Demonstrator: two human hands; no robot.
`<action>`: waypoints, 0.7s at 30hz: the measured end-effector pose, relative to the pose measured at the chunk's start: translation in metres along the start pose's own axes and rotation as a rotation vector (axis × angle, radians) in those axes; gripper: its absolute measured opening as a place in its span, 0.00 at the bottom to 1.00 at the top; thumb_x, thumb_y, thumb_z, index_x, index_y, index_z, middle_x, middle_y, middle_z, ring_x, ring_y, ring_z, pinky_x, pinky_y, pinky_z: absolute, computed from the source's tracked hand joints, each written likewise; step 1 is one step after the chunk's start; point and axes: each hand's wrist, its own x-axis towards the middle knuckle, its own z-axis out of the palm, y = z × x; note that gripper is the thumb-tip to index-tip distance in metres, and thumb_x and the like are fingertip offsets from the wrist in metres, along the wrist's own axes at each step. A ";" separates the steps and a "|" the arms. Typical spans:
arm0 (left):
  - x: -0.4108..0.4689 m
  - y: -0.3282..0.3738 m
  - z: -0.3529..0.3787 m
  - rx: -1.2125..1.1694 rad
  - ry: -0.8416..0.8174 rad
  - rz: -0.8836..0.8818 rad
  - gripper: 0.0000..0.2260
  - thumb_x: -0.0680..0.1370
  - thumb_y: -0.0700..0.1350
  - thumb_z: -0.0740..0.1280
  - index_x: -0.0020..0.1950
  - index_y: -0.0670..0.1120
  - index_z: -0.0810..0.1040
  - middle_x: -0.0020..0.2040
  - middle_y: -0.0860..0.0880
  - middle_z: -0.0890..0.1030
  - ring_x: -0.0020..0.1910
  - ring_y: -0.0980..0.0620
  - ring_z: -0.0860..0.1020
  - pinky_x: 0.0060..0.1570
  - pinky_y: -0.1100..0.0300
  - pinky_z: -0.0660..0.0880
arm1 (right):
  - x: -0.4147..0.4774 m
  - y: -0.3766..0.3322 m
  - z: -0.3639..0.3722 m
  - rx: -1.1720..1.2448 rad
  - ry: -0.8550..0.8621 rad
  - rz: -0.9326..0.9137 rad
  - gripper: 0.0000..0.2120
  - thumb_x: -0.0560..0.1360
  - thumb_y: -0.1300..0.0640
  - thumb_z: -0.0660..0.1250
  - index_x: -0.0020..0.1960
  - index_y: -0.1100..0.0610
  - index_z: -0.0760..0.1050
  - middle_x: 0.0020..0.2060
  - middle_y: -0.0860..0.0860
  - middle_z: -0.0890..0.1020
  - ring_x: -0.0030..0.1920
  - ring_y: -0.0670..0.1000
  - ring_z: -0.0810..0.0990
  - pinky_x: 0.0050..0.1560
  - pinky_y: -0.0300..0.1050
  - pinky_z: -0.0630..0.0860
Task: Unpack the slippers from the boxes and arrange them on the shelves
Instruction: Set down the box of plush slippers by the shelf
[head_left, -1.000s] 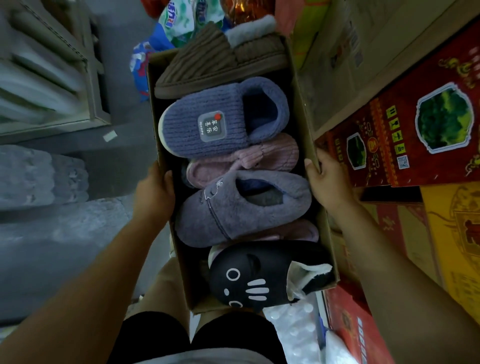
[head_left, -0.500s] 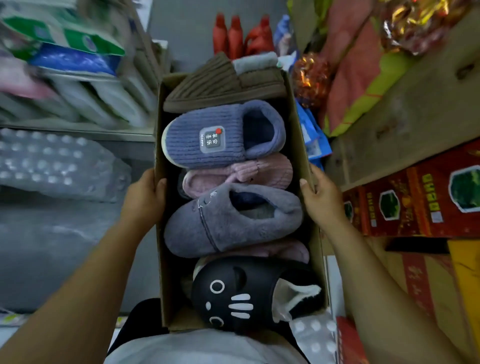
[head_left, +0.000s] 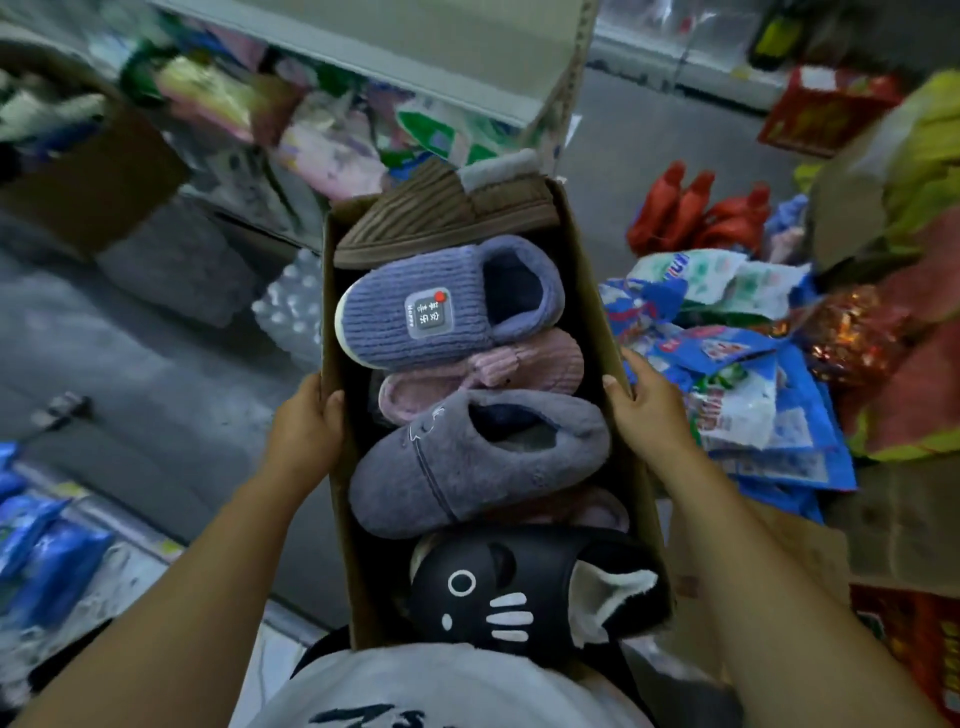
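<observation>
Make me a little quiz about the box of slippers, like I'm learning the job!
1. True or false: the left hand and right hand both grip the cardboard box.
2. Which slipper lies nearest the person? A brown slipper B black cat slipper C blue slipper
3. Fill in: the blue slipper's patch has a ___ dot.

Key: 1 true; 2 B; 3 red.
</observation>
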 end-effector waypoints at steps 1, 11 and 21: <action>0.007 -0.009 -0.008 0.013 0.018 -0.022 0.11 0.83 0.44 0.63 0.62 0.39 0.75 0.53 0.34 0.82 0.53 0.31 0.79 0.48 0.46 0.73 | 0.011 -0.012 0.011 -0.014 -0.031 -0.020 0.23 0.82 0.56 0.65 0.76 0.51 0.70 0.44 0.47 0.82 0.43 0.47 0.79 0.49 0.41 0.68; 0.092 -0.061 -0.054 -0.052 0.177 -0.261 0.10 0.83 0.40 0.64 0.59 0.35 0.77 0.52 0.32 0.82 0.53 0.30 0.79 0.46 0.49 0.70 | 0.154 -0.112 0.121 -0.038 -0.299 -0.187 0.24 0.83 0.55 0.63 0.78 0.51 0.66 0.71 0.54 0.76 0.69 0.57 0.76 0.59 0.39 0.70; 0.202 -0.049 -0.045 -0.113 0.281 -0.516 0.12 0.83 0.41 0.64 0.63 0.35 0.76 0.54 0.31 0.82 0.53 0.29 0.79 0.48 0.47 0.72 | 0.334 -0.206 0.188 -0.106 -0.543 -0.350 0.25 0.83 0.55 0.64 0.79 0.55 0.65 0.70 0.57 0.76 0.69 0.57 0.76 0.61 0.38 0.69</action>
